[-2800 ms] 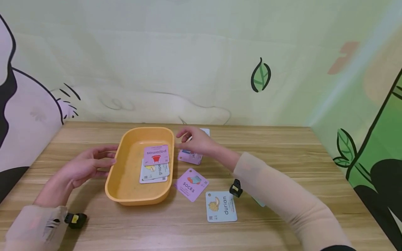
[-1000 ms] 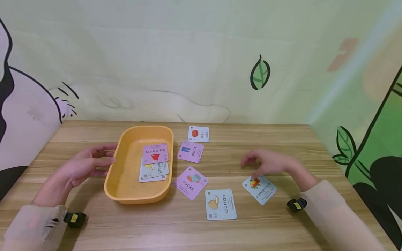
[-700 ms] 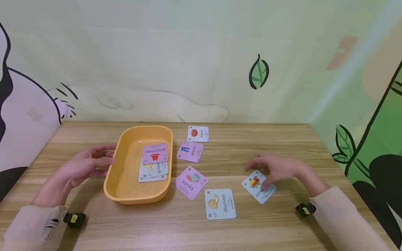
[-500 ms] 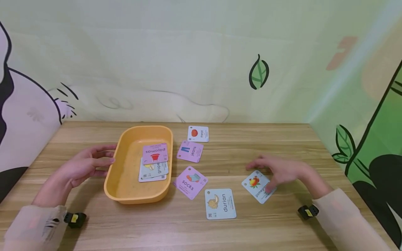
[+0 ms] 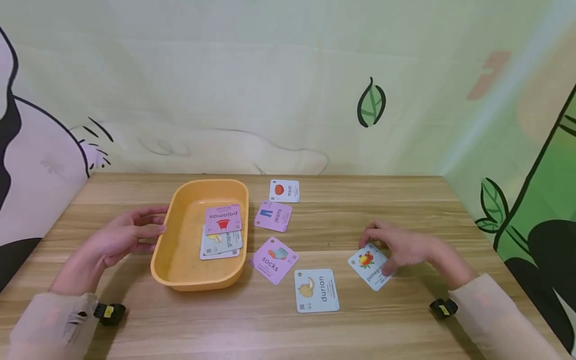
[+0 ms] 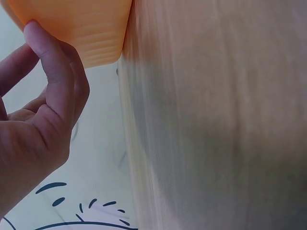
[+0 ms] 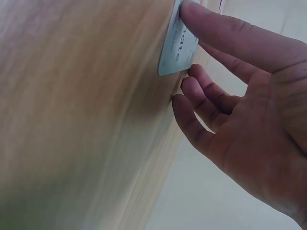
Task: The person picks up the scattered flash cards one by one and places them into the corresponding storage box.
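My left hand (image 5: 123,235) rests its fingertips against the outer left wall of a yellow plastic tray (image 5: 164,267). In the left wrist view a fingertip (image 6: 34,29) touches that wall from outside. Inside the tray lie a pink pajamas flashcard (image 5: 225,215), a light blue grape flashcard (image 5: 218,245) and another card mostly covered. At the right, my right hand (image 5: 407,247) spans a light blue pomegranate flashcard (image 5: 366,270), pinching it between thumb and fingers. The thumb (image 7: 230,31) presses on its face in the right wrist view; the card looks flat or nearly flat on the table.
Between tray and right hand lie a meat card (image 5: 290,191), a pink jeans card (image 5: 279,220), a pink socks card (image 5: 270,265) and a durian card (image 5: 321,300). The wooden table (image 5: 216,330) ends at a printed cloth backdrop (image 5: 270,100).
My right hand has moved from the jeans card to the pomegranate card, its thumb sliding to the card's lower right and its fingers closing on the upper edge. The left hand has stayed put.
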### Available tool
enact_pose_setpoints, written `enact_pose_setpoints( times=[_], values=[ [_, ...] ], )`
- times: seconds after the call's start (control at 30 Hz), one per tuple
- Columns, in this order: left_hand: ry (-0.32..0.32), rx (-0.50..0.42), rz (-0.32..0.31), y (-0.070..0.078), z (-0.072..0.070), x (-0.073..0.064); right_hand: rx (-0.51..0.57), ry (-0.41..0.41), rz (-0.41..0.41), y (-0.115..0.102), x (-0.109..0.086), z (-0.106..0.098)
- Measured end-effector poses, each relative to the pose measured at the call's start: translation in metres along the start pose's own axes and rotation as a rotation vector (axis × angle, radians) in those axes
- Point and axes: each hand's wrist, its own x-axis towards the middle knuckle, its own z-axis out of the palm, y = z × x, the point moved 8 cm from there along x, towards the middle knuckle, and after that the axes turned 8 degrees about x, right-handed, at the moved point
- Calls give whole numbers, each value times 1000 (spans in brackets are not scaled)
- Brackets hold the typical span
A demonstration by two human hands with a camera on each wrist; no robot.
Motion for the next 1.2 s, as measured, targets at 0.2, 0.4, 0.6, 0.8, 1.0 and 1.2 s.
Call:
enact_pose_setpoints(
  times=[0.2, 0.4, 0.6, 0.8, 1.0, 1.2],
  values=[
    [-4, -9, -5, 1, -1, 1, 1, 13, -6, -1, 2, -1],
    [-6, -14, -13, -2, 0, 0, 50, 29, -25, -3, 3, -3],
    [4, -7, -3, 1, 0, -1, 166, 39, -29, -2, 6, -5],
    [1, -3, -14, 3, 0, 0, 248, 69, -39, -1, 9, -11],
    [0, -6, -25, 3, 0, 0, 346, 138, 3, 4, 14, -21],
    [0, -9, -19, 3, 0, -1, 558, 240, 28, 3, 24, -29]
  ],
)
